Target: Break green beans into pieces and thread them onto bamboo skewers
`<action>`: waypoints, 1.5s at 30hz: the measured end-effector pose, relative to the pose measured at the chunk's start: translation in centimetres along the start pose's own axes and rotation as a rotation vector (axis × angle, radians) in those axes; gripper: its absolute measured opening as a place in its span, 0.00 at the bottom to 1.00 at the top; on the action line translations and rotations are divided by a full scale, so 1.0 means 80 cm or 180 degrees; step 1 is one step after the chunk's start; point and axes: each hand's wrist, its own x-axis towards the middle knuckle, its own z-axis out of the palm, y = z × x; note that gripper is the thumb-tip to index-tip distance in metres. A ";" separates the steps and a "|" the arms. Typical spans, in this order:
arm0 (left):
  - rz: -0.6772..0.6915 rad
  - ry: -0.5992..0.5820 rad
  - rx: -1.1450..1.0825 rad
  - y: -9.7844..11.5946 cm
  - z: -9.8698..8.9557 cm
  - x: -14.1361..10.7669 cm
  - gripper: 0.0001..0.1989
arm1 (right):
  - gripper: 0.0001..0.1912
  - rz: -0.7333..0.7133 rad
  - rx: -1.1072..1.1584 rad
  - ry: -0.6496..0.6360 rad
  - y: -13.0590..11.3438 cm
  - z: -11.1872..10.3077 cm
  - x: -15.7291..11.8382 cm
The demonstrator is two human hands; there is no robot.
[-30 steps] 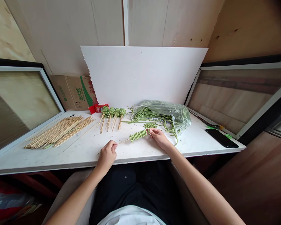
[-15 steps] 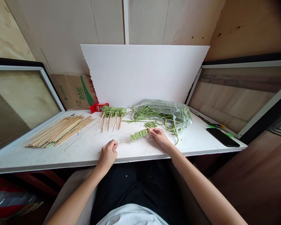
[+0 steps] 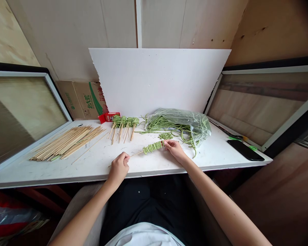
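A: Two hands hold one thin bamboo skewer [image 3: 136, 154] just above the white desk [image 3: 97, 167]. The left hand [image 3: 118, 167] is closed on its bare end; the right hand [image 3: 175, 149] pinches the far end, where a row of folded green bean pieces [image 3: 152, 147] sits threaded on the stick.

B: What readable writing appears?

A: The brown cardboard box [image 3: 80, 99] at the back left bears green Chinese characters and a green stripe; the print is too small to read with certainty. The small red packet [image 3: 108, 117] beside it carries lettering, illegible here.

B: And the surroundings?

A: A pile of bare bamboo sticks [image 3: 66, 141] lies at left; finished bean skewers [image 3: 123, 124] lie behind; a clear plastic bag of long green beans [image 3: 178, 124] lies near the right hand; a black phone [image 3: 244, 150] rests at far right.
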 end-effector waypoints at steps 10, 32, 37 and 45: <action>-0.0188 0.0121 -0.0040 0.000 0.001 0.000 0.09 | 0.20 0.0052 0.0445 -0.0009 0.005 -0.006 0.001; -0.0204 0.0098 -0.0109 0.002 0.000 0.000 0.10 | 0.19 0.0158 0.0526 0.0122 0.006 -0.006 0.002; -0.0204 0.0074 -0.0081 0.003 0.000 0.000 0.10 | 0.21 0.0177 0.0360 0.0148 0.004 -0.005 0.000; -0.0160 0.0109 -0.0069 0.002 0.000 0.000 0.10 | 0.21 0.0142 0.0147 0.0056 -0.008 -0.001 -0.007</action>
